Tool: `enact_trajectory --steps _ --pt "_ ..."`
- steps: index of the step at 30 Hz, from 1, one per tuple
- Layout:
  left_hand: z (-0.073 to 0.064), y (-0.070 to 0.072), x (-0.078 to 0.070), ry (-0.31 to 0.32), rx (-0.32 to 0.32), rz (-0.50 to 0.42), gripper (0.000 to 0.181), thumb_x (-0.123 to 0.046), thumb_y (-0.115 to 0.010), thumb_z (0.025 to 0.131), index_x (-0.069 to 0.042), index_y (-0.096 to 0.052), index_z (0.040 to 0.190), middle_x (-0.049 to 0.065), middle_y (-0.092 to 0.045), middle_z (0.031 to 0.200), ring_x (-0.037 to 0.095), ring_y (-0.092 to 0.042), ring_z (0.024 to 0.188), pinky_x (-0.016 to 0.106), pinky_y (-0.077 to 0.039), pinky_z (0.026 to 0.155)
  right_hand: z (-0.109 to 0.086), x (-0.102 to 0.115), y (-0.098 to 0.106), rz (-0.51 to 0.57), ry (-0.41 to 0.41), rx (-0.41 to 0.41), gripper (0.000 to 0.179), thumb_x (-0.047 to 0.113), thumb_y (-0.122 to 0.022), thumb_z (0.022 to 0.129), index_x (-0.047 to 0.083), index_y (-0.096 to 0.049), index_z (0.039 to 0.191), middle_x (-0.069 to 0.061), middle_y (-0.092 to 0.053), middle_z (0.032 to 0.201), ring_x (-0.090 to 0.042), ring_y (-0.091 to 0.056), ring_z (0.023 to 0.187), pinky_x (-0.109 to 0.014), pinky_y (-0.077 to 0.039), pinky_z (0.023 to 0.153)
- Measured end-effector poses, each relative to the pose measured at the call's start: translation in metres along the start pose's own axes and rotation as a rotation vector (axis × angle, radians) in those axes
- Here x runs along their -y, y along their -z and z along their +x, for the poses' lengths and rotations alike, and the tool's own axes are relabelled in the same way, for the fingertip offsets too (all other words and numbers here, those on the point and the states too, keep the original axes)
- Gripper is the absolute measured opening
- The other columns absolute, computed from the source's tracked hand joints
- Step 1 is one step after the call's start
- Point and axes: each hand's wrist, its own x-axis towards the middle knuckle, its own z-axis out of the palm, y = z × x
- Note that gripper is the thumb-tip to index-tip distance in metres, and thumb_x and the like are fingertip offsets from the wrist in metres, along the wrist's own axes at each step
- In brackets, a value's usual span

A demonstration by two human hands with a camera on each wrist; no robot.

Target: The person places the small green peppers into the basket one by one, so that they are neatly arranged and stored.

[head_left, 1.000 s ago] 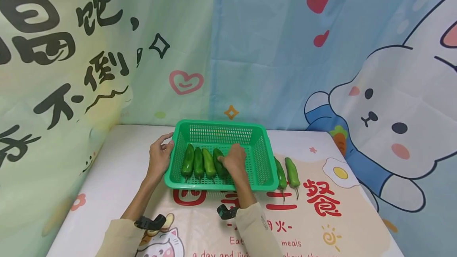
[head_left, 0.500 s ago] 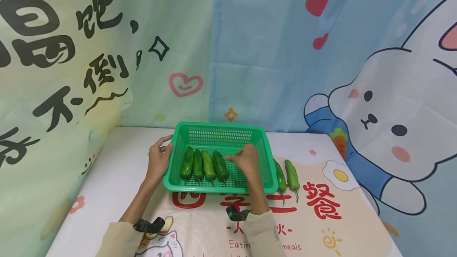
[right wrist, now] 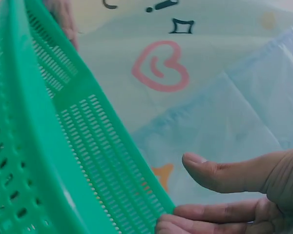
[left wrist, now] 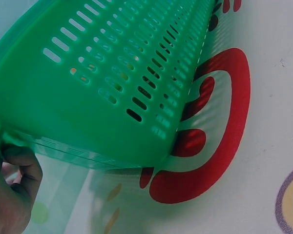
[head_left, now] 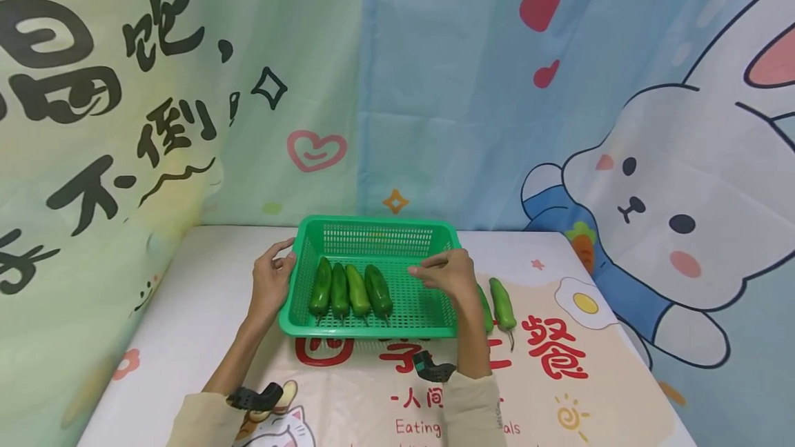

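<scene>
A green plastic basket (head_left: 373, 332) with slotted walls sits on the table. Several green chili peppers (head_left: 357, 291) lie side by side in its left half, stems toward the person. The left hand (head_left: 271, 281) holds the basket's left rim between thumb and fingers; the left wrist view shows this hand (left wrist: 13, 195) at the rim corner. Over the basket's right side, the right hand (head_left: 452, 273) is empty. In the right wrist view its thumb stands apart from the extended fingers (right wrist: 224, 212), which overlap the rim. Two more chili peppers (head_left: 502, 303) lie right of the basket, one partly hidden by the right forearm.
A printed cloth with red characters (head_left: 555, 347) covers much of the white table (head_left: 211, 261). Right behind the table hangs a backdrop (head_left: 428, 123) with a cartoon rabbit. Each wrist wears a black camera (head_left: 254, 397).
The right hand has let go of the rightmost chili pepper in the basket, lifted away, and moved right to the basket's right rim. The left hand keeps its place on the left rim.
</scene>
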Motion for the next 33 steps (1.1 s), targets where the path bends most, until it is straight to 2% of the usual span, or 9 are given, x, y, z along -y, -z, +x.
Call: enact_trajectory --steps 3,6,13,16,18,21,25,29,33 --pt "0.000 0.001 0.002 0.001 -0.005 0.016 0.040 -0.018 -0.051 0.117 -0.004 -0.059 0.154 0.036 -0.077 0.102 0.006 -0.072 0.068 0.022 -0.060 0.062 0.000 -0.003 0.008 0.054 -0.029 0.019 0.042 0.015 -0.086 0.096 -0.012 -0.074 0.126 -0.033 -0.076 0.123 -0.043 -0.080 0.107 -0.044 -0.067 0.092" --pt "0.000 0.004 0.003 0.002 -0.016 0.029 0.040 -0.017 -0.050 0.117 -0.004 -0.060 0.154 0.035 -0.077 0.100 0.005 -0.071 0.066 0.022 -0.059 0.060 0.000 -0.006 0.015 0.098 -0.028 0.014 0.042 0.013 -0.086 0.096 -0.013 -0.073 0.126 -0.034 -0.075 0.124 -0.039 -0.082 0.104 -0.048 -0.066 0.095" --pt "0.002 0.008 -0.001 -0.010 -0.023 0.023 0.040 -0.015 -0.051 0.116 -0.002 -0.060 0.153 0.033 -0.077 0.094 0.004 -0.069 0.062 0.022 -0.058 0.058 -0.001 -0.017 0.040 0.136 -0.024 0.005 0.039 0.014 -0.083 0.099 -0.011 -0.074 0.127 -0.026 -0.080 0.117 -0.036 -0.083 0.102 -0.050 -0.063 0.104" --pt "0.003 0.008 -0.001 -0.012 -0.022 0.027 0.040 -0.015 -0.051 0.116 -0.002 -0.060 0.153 0.034 -0.076 0.095 0.002 -0.069 0.063 0.021 -0.057 0.059 -0.002 -0.022 0.054 0.167 -0.006 0.009 0.042 0.015 -0.082 0.100 -0.012 -0.072 0.130 -0.023 -0.082 0.113 -0.029 -0.084 0.098 -0.044 -0.065 0.100" --pt "0.003 0.008 0.000 -0.013 -0.021 0.027 0.040 -0.015 -0.051 0.116 -0.002 -0.060 0.153 0.035 -0.076 0.096 0.002 -0.069 0.064 0.020 -0.058 0.060 -0.003 -0.027 0.062 0.193 0.007 -0.007 0.043 0.014 -0.081 0.100 -0.015 -0.070 0.130 -0.022 -0.082 0.110 -0.026 -0.084 0.095 -0.037 -0.067 0.093" --pt "0.003 0.007 0.000 -0.007 -0.018 0.018 0.039 -0.015 -0.051 0.116 -0.003 -0.061 0.152 0.036 -0.076 0.097 0.002 -0.069 0.065 0.020 -0.058 0.061 -0.004 -0.034 0.072 0.198 -0.028 -0.058 0.045 0.016 -0.081 0.100 -0.013 -0.070 0.132 -0.019 -0.082 0.111 -0.024 -0.084 0.096 -0.029 -0.067 0.086" --pt "0.001 0.005 0.002 -0.002 -0.014 0.014 0.039 -0.014 -0.052 0.116 -0.002 -0.061 0.152 0.035 -0.076 0.095 0.002 -0.068 0.065 0.020 -0.058 0.060 -0.006 -0.045 0.082 0.151 -0.103 -0.157 0.042 0.019 -0.080 0.101 -0.009 -0.072 0.132 -0.022 -0.081 0.119 -0.028 -0.083 0.103 -0.029 -0.067 0.087" --pt "0.001 0.002 0.003 -0.001 -0.022 0.008 0.038 -0.015 -0.052 0.116 -0.003 -0.062 0.151 0.035 -0.075 0.095 0.003 -0.068 0.065 0.020 -0.057 0.060 -0.006 -0.056 0.089 0.067 -0.139 -0.258 0.042 0.021 -0.081 0.101 -0.008 -0.074 0.130 -0.025 -0.079 0.124 -0.027 -0.083 0.101 -0.030 -0.066 0.089" --pt "0.001 -0.001 0.003 0.003 -0.013 0.009 0.039 -0.015 -0.051 0.116 -0.003 -0.061 0.152 0.035 -0.076 0.098 0.002 -0.069 0.067 0.020 -0.058 0.062 -0.009 -0.073 0.094 -0.001 -0.159 -0.365 0.040 0.021 -0.082 0.100 -0.007 -0.077 0.127 -0.026 -0.079 0.123 -0.034 -0.081 0.105 -0.027 -0.065 0.087"
